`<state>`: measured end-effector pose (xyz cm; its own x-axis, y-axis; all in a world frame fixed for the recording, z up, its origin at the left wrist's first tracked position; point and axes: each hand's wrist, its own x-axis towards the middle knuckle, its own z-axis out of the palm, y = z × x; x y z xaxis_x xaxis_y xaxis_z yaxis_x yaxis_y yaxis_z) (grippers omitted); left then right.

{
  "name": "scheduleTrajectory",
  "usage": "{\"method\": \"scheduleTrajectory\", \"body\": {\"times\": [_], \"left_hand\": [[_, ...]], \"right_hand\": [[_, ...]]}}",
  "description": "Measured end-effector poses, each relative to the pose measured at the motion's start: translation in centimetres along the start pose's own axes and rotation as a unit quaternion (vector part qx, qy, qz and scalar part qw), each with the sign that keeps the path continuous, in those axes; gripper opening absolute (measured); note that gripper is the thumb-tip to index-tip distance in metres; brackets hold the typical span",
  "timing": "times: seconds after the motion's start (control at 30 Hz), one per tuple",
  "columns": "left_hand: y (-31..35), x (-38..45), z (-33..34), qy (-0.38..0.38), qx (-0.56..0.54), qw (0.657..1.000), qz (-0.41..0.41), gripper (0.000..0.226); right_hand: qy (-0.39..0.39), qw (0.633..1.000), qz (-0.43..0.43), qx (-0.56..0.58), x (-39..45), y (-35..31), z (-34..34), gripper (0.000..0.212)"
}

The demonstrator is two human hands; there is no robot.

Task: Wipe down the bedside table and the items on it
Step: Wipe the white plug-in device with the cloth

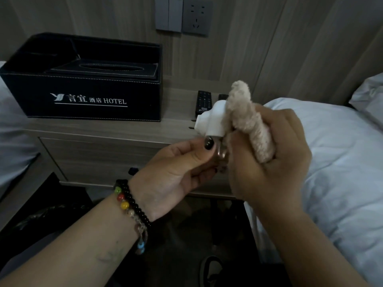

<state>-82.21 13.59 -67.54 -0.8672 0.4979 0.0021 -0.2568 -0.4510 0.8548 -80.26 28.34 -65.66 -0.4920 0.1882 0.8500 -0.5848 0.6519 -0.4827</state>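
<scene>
The person stands by the bedside table (116,129) and holds a small white thing (213,119) up in the air, just in front of the table's edge. It looks like a little plug-in gadget, but I cannot tell for sure what it is. A brownish shiny part (222,154) sticks out at its bottom.

The left hand (176,172) pinches the white thing from below — the thumb with the dark nail presses on its lower end, and the fingers curl round behind. The right hand (267,154) is closed tight around a fluffy beige cloth (246,121), which is bunched up and pressed against the side of the white thing.

To do this well, I think the left hand should keep a firm pinch and turn the white thing slowly, so the cloth can reach each side. The cloth is thick, so a folded corner may get into small edges better than the fat bunch. Gentle rubs seem best — a hard push could knock the thing out of the pinch.

On the table sit a black tissue box (83,94) at the back left and a black remote (204,103) behind the cloth. Those, and the table top, likely need a wipe too. A white bed (331,152) is on the right.
</scene>
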Motion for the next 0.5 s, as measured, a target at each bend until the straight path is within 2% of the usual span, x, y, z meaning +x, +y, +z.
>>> {"method": "scheduleTrajectory", "body": {"times": [0.1,0.2,0.3,0.43,0.5], "left_hand": [[0.2,-0.3,0.2,0.034,0.110,0.993,0.019,0.060],[0.2,-0.2,0.6,0.083,0.189,0.977,0.050,0.062],[0.3,-0.2,0.8,0.105,0.211,0.969,0.070,0.064],[0.6,-0.4,0.7,0.132,0.281,0.945,0.098,0.063],[0.8,-0.7,0.5,0.131,0.304,0.937,0.111,0.062]], "right_hand": [[0.011,0.996,0.084,0.021,1.3,1.0,-0.3,0.021],[-0.002,0.993,0.108,0.036,1.4,1.7,-0.4,0.024],[-0.025,0.997,0.060,0.041,0.6,1.2,-0.7,0.024],[-0.104,0.992,-0.073,-0.003,-0.3,0.5,-0.7,0.034],[-0.098,0.993,-0.067,-0.019,0.0,1.0,-0.7,0.034]]}}
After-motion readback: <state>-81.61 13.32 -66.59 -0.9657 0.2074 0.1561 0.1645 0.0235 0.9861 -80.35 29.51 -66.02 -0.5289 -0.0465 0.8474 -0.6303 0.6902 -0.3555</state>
